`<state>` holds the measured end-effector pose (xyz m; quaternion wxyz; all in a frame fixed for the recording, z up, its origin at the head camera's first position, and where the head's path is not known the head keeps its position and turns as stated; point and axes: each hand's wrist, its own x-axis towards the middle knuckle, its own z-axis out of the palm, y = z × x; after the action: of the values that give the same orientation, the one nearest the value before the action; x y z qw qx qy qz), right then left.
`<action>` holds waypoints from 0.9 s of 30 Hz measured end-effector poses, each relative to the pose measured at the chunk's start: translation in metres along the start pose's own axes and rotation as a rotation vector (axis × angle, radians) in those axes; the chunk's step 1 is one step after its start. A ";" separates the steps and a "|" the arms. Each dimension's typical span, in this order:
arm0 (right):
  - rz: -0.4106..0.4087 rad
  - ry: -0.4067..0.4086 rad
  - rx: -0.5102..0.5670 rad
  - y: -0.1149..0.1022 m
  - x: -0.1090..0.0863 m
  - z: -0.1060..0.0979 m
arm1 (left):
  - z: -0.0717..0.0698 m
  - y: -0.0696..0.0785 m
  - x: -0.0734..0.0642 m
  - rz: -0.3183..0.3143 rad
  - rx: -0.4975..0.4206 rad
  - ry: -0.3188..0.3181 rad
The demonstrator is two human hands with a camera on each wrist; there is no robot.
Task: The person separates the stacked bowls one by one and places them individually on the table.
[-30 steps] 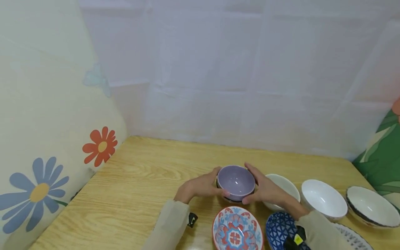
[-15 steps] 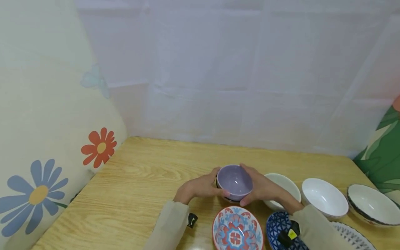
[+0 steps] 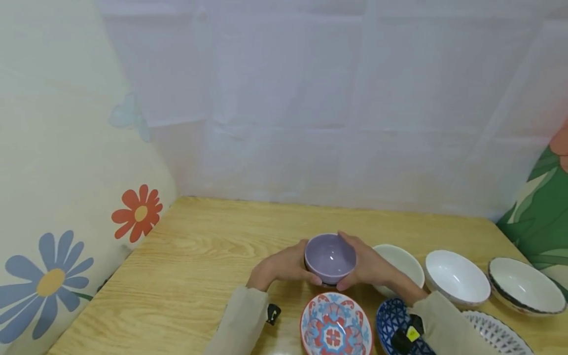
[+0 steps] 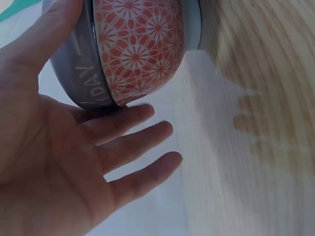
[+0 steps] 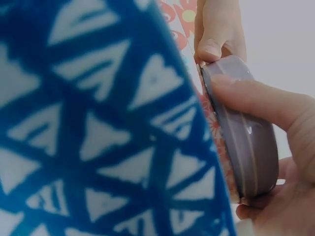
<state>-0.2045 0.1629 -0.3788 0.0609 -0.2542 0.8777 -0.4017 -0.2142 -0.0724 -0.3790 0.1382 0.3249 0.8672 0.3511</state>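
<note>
A purple bowl (image 3: 330, 259) sits in the mouth of a red bowl with white flowers (image 4: 142, 49), which stands on the table. My left hand (image 3: 284, 266) holds the purple bowl's left side between thumb and fingers; in the left wrist view its other fingers stretch out beside the red bowl. On the right side my right hand (image 3: 370, 266) grips the same bowl, thumb on the near side and fingers behind. The right wrist view shows the purple bowl (image 5: 251, 142) between both hands. From the head view the red bowl is almost entirely hidden.
A red-and-blue patterned dish (image 3: 335, 325) lies just in front. To the right are a blue patterned dish (image 3: 390, 320) under my right wrist, a pale bowl (image 3: 401, 261), a white bowl (image 3: 457, 276), a dark-rimmed bowl (image 3: 525, 286) and a white patterned plate (image 3: 494, 333).
My right hand has shifted slightly left and closer round the purple bowl's rim. The left hand keeps its hold. The head view has turned slightly.
</note>
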 end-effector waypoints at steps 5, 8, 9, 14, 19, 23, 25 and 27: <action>0.002 0.021 0.042 0.004 -0.002 0.002 | 0.001 0.000 0.000 -0.032 0.057 0.028; 0.009 0.050 0.089 0.005 -0.003 0.002 | 0.000 -0.001 0.001 -0.018 0.048 0.052; 0.012 0.061 0.101 0.005 -0.003 0.001 | 0.000 -0.001 0.001 -0.017 0.043 0.064; 0.050 0.095 0.162 0.005 -0.005 0.000 | -0.002 0.002 -0.001 -0.028 0.029 0.120; 0.055 0.108 0.190 0.003 -0.007 -0.002 | -0.002 0.005 -0.002 -0.034 0.021 0.143; 0.033 0.139 0.189 0.002 -0.008 -0.002 | -0.003 0.006 -0.002 -0.049 -0.018 0.140; 0.020 0.155 0.195 0.002 -0.010 -0.003 | -0.003 0.006 -0.002 -0.059 -0.051 0.127; 0.015 0.167 0.215 0.002 -0.012 -0.004 | -0.003 0.004 -0.002 -0.069 -0.070 0.112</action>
<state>-0.1965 0.1728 -0.3788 0.0172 -0.2054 0.8335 -0.5126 -0.2118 -0.0728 -0.3740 0.1129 0.2696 0.8714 0.3940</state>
